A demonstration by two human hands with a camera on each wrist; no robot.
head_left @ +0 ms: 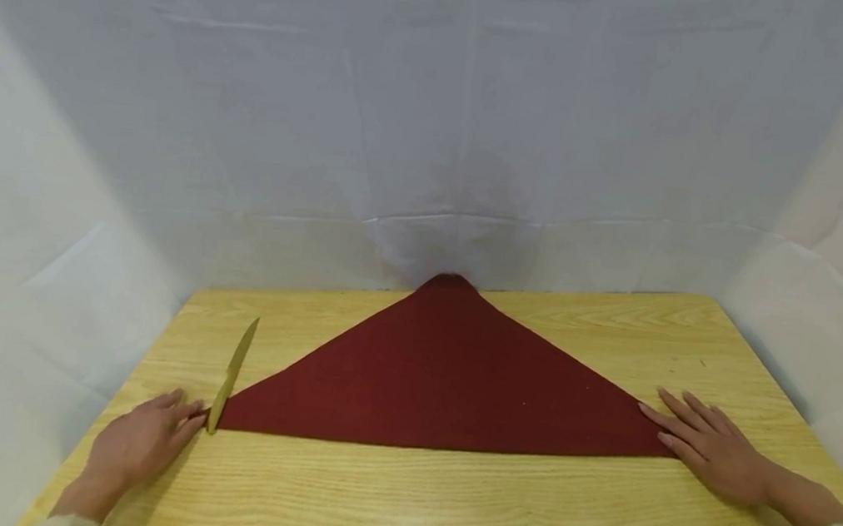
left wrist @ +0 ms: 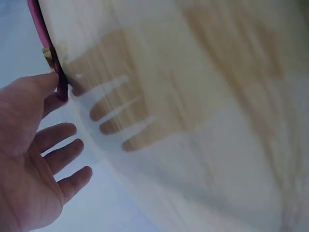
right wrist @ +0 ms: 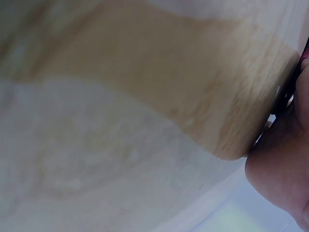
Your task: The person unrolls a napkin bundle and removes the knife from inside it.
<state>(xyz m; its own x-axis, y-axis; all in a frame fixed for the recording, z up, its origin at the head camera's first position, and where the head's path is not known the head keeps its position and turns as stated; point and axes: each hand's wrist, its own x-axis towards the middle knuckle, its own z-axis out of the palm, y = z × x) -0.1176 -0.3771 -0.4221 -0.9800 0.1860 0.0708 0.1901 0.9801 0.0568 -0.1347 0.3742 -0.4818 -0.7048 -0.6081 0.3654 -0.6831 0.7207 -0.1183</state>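
A: Nearest the camera, on the glossy wooden table (head_left: 446,499), two hands are down flat; the left hand (head_left: 138,443) sits at the near-left, fingers straight and relaxed, gripping nothing; the right hand (head_left: 710,447) mirrors it at the near-right, fingers spread and laid out flat.

B: And between them, the dark red cloth (head_left: 441,382); it's folded into a wide triangle, and its long straight edge runs left to right along the near side, right across the line joining the two hands.

A: Exactly; each hand is at one end of that long edge; the right fingertips rest on the right-hand corner of the cloth, while the left fingertips sit just beside the left-hand corner.

B: The left wrist view backs that up; the left hand (left wrist: 34,159) is open, palm showing, with a thin strip of the cloth (left wrist: 48,53) at its thumb; whether thumb and cloth touch there I can't tell.

A: The right wrist view is blurred; only a bit of the right hand (right wrist: 285,169) against the table edge; nothing to read from it.

B: One more thing on the left; a slim golden knife (head_left: 233,373) lies just beside the left corner, its near end touching or almost touching the left fingertips, its length angling away toward the back.

A: Farther out, the triangle's peak points away from the person, reaching the far table edge; behind it hangs a pale sheet backdrop (head_left: 433,130).
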